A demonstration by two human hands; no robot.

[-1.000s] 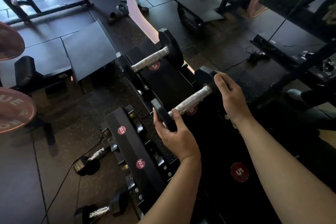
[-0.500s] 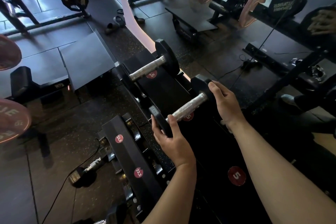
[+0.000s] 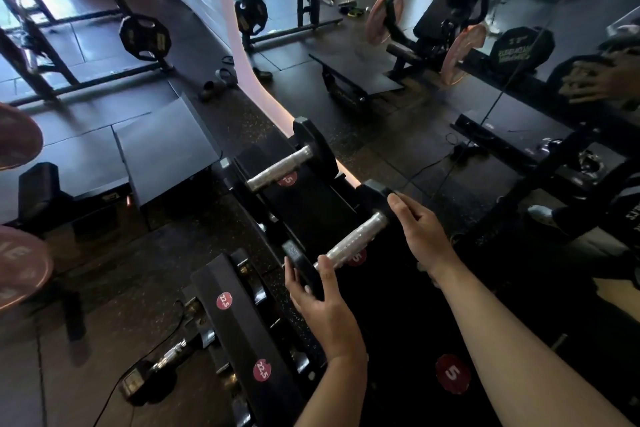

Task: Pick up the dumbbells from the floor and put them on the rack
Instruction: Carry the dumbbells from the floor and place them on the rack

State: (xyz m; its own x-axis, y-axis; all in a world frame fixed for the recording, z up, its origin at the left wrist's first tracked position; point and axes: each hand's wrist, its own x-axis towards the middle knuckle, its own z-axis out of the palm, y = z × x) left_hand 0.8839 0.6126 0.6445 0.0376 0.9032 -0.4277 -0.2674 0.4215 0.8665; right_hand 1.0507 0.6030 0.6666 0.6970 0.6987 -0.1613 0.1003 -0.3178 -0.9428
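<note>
A small black dumbbell with a knurled silver handle (image 3: 356,238) lies across the top shelf of the black rack (image 3: 311,204). My left hand (image 3: 322,302) cups its near head, thumb and fingers around it. My right hand (image 3: 420,232) touches its far head with the fingertips. A second dumbbell (image 3: 280,168) rests on the same shelf further back. Another dumbbell (image 3: 166,359) lies on the floor beside the rack's lower left, partly under the lower shelf (image 3: 239,333).
The rack stands against a mirror that reflects benches and plates at the right. A black step platform (image 3: 162,152) sits left of the rack. Pink weight plates (image 3: 20,270) hang at the left edge. A cable (image 3: 114,392) trails across the floor.
The view has tilted up, so the rack and hands sit lower in frame. Both hands stay on the dumbbell's heads; the dumbbell has barely shifted on the shelf.
</note>
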